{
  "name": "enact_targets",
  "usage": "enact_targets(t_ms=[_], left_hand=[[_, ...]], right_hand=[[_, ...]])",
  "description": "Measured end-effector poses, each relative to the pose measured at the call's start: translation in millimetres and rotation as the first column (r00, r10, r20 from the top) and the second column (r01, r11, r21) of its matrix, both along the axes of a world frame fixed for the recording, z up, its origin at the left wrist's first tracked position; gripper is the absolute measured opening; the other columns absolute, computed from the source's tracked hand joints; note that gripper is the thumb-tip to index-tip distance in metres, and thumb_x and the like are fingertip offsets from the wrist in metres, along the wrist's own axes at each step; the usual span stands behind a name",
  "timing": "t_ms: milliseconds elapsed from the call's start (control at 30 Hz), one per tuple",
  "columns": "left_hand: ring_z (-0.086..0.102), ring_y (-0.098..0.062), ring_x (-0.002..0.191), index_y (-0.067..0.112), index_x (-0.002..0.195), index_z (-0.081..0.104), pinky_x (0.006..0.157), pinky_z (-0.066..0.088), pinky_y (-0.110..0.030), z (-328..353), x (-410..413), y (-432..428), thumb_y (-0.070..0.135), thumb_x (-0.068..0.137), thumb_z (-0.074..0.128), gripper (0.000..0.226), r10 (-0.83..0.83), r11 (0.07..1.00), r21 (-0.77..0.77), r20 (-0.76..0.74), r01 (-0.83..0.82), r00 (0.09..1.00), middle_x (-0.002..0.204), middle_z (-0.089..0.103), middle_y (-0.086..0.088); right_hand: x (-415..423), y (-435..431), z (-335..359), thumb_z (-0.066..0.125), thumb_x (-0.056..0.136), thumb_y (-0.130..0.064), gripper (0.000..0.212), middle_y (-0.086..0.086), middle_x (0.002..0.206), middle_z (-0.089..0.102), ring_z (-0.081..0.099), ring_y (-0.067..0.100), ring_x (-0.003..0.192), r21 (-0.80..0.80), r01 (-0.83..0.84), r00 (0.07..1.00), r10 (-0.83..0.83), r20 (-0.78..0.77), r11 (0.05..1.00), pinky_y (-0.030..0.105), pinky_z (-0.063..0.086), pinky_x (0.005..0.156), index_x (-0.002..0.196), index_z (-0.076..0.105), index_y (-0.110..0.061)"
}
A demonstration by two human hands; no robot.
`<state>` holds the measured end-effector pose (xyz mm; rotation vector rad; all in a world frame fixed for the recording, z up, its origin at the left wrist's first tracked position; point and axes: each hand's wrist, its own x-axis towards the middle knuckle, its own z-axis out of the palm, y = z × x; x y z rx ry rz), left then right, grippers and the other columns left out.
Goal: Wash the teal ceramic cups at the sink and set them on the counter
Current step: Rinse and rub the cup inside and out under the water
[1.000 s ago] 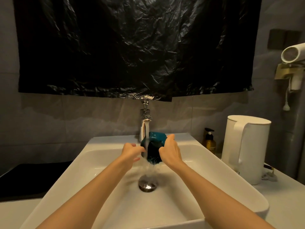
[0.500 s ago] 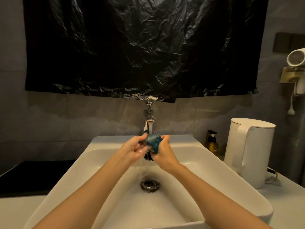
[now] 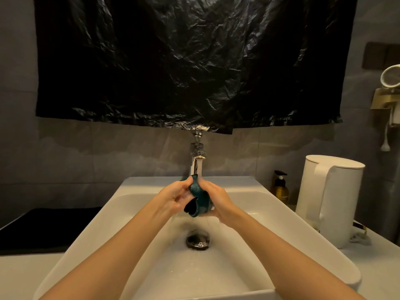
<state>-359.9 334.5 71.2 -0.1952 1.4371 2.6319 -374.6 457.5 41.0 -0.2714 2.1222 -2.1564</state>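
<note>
Currently the teal cup [image 3: 200,197] sits under the faucet [image 3: 197,152] stream over the sink [image 3: 281,230], gripped between 2 hands, left hand [image 3: 173,197] at its rim, right hand [image 3: 217,201] fingers [image 3: 207,187] curled round its wall, long axis tilted, mouth low toward the left hand.

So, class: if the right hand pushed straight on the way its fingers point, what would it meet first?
The teal cup, which the right hand grips; beyond it probably the faucet, though depth is unclear.
</note>
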Motion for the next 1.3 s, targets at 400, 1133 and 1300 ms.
enact_targets(t_ms=[400, 1133, 1300], left_hand=[[0.063, -0.03, 0.096, -0.005, 0.102, 0.059, 0.08, 0.051, -0.04, -2.8, -1.8, -1.5, 0.001, 0.088, 0.06, 0.015, 0.006, 1.0, -0.025, 0.052, -0.005, 0.999, 0.111, 0.062, -0.022], [0.066, -0.024, 0.097, 0.011, 0.107, 0.062, 0.081, 0.056, -0.032, -13.1, -6.6, 9.7, 0.034, 0.086, 0.066, 0.032, -0.076, 0.913, -0.406, -0.112, 0.024, 0.991, 0.105, 0.069, -0.008], [0.064, -0.025, 0.101, 0.003, 0.115, 0.058, 0.082, 0.056, -0.031, -12.5, -7.0, 2.7, 0.025, 0.092, 0.059, 0.032, -0.185, 0.906, -0.403, -0.103, 0.129, 0.977, 0.107, 0.067, -0.013]], right_hand=[[-6.8, -2.5, -2.4, 0.061, 0.083, -0.057, 0.047, 0.008, 0.11, 0.065, 0.063, 0.029, 0.101, -0.066, 0.059, 0.985, -0.047, 0.165, 0.996, 0.051, 0.056, 0.082, 0.109, 0.064, -0.018], [-4.8, -2.0, 2.0, 0.04, 0.086, -0.068, 0.056, 0.012, 0.109, 0.062, 0.058, 0.027, 0.101, -0.178, 0.033, 0.934, 0.033, 0.356, 0.984, 0.048, 0.048, 0.092, 0.101, 0.06, -0.018], [-6.9, 1.6, 0.9, 0.044, 0.086, -0.063, 0.053, 0.012, 0.106, 0.064, 0.058, 0.027, 0.099, -0.182, 0.053, 0.926, 0.02, 0.377, 0.982, 0.048, 0.047, 0.095, 0.102, 0.061, -0.015]])
